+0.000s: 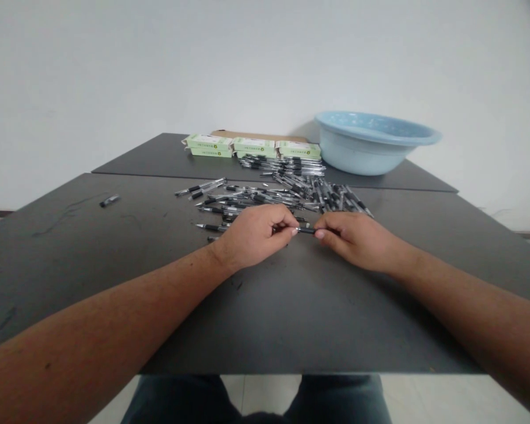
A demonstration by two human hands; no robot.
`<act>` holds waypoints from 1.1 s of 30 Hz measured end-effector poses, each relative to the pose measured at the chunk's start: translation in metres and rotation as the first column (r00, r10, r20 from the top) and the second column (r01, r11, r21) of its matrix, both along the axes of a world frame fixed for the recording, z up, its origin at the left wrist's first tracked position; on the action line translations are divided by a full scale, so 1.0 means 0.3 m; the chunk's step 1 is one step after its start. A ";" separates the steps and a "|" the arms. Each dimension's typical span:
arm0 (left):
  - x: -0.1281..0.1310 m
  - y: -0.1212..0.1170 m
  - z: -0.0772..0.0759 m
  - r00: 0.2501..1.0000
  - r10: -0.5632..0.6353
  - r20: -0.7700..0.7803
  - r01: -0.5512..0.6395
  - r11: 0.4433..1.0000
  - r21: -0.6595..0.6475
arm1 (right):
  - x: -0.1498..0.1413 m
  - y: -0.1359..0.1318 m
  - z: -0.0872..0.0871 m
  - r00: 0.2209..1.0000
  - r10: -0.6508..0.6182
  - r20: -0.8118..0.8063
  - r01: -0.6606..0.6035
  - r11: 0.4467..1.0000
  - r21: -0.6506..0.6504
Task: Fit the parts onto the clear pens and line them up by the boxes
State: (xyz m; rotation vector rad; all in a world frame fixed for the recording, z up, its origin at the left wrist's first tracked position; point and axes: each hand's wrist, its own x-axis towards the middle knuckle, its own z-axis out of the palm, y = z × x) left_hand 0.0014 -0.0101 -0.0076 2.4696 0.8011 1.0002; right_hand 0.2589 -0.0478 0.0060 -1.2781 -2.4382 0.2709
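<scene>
Bare forearms [128, 312] reach from the lower corners of the frame across a dark grey tabletop [269, 330]. At centre, the left hand [259, 235] pinches one end of a slim black pen [307, 231]; the right hand [357, 238] pinches the other. Handling of this pen looks midway. Many clear plastic pens with black grips [335, 197] lie loose behind the hands, seemingly left; a neater stack [309, 166] before pale green cardboard boxes [298, 151], upper centre, may be done, though I cannot tell.
</scene>
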 end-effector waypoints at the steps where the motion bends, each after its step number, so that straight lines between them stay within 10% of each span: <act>1: 0.000 0.000 0.001 1.000 -0.001 -0.001 0.001 1.000 0.003 | 0.000 0.001 0.000 1.000 0.019 0.011 -0.019 1.000 -0.002; 33: 0.001 0.005 -0.002 1.000 -0.003 0.019 0.003 1.000 0.023 | -0.003 -0.002 0.004 0.998 -0.030 -0.046 0.029 0.999 -0.015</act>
